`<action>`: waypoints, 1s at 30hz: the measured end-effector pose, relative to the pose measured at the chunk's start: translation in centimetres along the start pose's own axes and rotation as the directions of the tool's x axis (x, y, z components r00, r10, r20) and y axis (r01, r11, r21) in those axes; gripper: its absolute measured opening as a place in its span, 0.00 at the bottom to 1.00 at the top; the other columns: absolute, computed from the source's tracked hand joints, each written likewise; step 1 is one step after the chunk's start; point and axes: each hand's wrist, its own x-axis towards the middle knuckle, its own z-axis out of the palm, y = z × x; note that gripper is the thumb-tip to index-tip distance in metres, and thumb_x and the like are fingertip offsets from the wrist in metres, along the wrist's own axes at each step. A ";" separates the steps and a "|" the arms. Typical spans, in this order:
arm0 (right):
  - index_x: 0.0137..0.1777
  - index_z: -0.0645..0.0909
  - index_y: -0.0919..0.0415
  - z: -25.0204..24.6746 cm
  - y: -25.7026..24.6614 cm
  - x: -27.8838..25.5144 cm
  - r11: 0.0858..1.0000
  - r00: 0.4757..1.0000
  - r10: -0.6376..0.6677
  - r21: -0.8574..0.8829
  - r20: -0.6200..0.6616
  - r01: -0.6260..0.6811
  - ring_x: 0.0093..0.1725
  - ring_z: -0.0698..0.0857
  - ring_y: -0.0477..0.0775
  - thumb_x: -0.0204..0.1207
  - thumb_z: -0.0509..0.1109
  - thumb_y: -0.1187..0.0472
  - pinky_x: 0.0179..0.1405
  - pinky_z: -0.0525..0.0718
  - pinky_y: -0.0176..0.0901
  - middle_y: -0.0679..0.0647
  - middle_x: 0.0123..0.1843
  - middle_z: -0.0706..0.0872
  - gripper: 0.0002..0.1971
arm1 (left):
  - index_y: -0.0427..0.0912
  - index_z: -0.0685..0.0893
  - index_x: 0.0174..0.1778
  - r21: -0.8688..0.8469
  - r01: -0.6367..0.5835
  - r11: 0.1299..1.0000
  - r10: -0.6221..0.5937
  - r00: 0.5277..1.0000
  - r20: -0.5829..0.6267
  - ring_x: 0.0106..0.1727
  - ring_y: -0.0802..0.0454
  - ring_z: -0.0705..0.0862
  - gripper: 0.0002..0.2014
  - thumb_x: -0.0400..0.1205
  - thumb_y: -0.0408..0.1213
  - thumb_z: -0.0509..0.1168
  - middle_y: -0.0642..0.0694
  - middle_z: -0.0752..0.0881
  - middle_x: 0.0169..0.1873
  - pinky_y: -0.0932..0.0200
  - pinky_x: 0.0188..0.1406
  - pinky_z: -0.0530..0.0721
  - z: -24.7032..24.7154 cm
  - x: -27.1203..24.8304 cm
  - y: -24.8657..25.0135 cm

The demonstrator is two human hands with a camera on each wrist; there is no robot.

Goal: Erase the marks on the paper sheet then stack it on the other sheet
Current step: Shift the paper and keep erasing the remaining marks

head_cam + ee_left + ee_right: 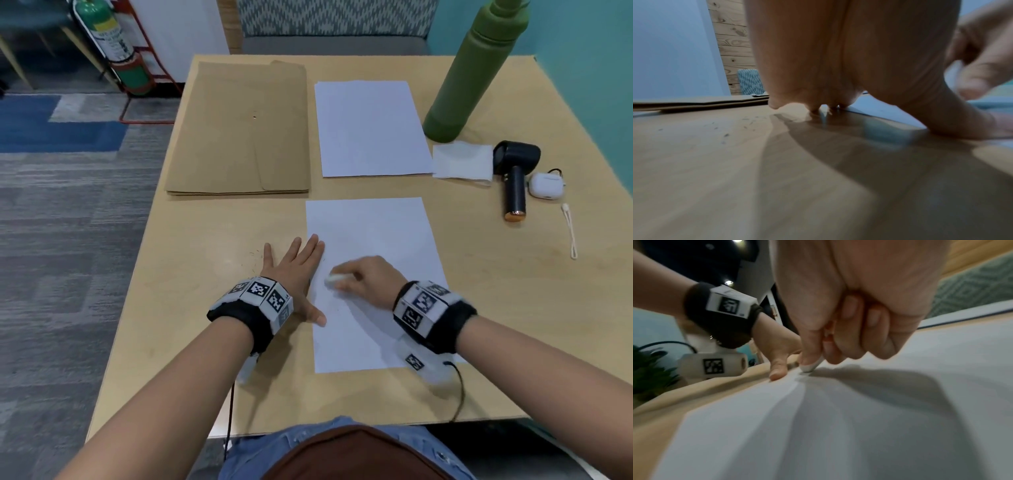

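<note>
A white paper sheet (370, 240) lies on the near middle of the wooden table (205, 359). My left hand (294, 270) lies flat with straight fingers across the sheet's left edge, thumb (777, 373) on the paper. My right hand (363, 277) pinches a small white eraser (331, 279) and presses it on the sheet (859, 426) close to the left thumb; the eraser (810, 367) tip touches the paper. The hand is blurred. A second white sheet (371, 128) lies farther back. The left wrist view shows my left palm (838, 56) over the table.
A brown envelope (239, 130) lies at the back left. A green bottle (479, 68), a folded tissue (462, 161), a black handheld fan (515, 178), a white earbud case (547, 185) and a thin white stick (570, 229) sit at the right. Eraser crumbs (725, 129) dot the table left of my hand.
</note>
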 end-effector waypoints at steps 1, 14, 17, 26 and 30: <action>0.55 0.85 0.49 0.1 0.2 -1.0 0.998 0.997 -0.026 -0.051 0.072 0.029 0.56 0.84 0.52 0.74 0.68 0.46 0.62 0.79 0.51 0.51 0.55 0.89 0.14 | 0.48 0.27 0.80 0.004 0.000 1.000 0.000 1.000 -0.002 0.81 0.49 0.29 0.69 0.62 0.66 0.74 0.54 0.27 0.80 0.26 0.72 0.30 0.0 0.0 0.0; 0.43 0.84 0.47 0.4 0.7 -1.0 1.000 0.996 0.009 -0.022 0.092 -0.007 0.45 0.82 0.49 0.73 0.67 0.43 0.51 0.79 0.46 0.45 0.40 0.86 0.11 | 0.46 0.28 0.80 0.017 0.013 1.000 -0.013 1.000 -0.002 0.81 0.50 0.30 0.68 0.63 0.67 0.73 0.53 0.27 0.80 0.26 0.73 0.31 -0.2 -0.2 0.2; 0.53 0.86 0.54 -1.0 1.9 -1.9 1.000 0.987 -0.003 -0.005 0.161 0.004 0.48 0.81 0.43 0.74 0.69 0.49 0.49 0.76 0.36 0.44 0.47 0.85 0.12 | 0.47 0.28 0.80 0.012 0.011 1.000 -0.010 1.000 -0.007 0.81 0.49 0.30 0.69 0.62 0.67 0.74 0.53 0.27 0.80 0.26 0.72 0.31 -0.2 -0.3 0.2; 0.37 0.73 0.59 -2.6 5.2 -2.3 0.397 0.879 0.457 0.915 -0.133 -0.067 0.17 0.72 0.45 0.84 0.55 0.56 0.15 0.72 0.34 0.55 0.31 0.71 0.14 | 0.48 0.31 0.82 0.009 0.022 1.000 -0.022 1.000 -0.007 0.82 0.49 0.32 0.67 0.63 0.65 0.75 0.55 0.30 0.81 0.26 0.72 0.34 -0.7 -0.5 0.4; 0.38 0.73 0.61 -2.3 5.2 -2.4 0.409 0.877 0.455 0.911 -0.154 -0.052 0.16 0.75 0.46 0.84 0.54 0.56 0.15 0.76 0.34 0.55 0.30 0.72 0.15 | 0.47 0.37 0.83 -0.005 0.057 0.998 -0.057 0.998 -0.021 0.82 0.47 0.32 0.54 0.75 0.58 0.69 0.53 0.32 0.82 0.28 0.74 0.35 -1.3 -1.4 1.7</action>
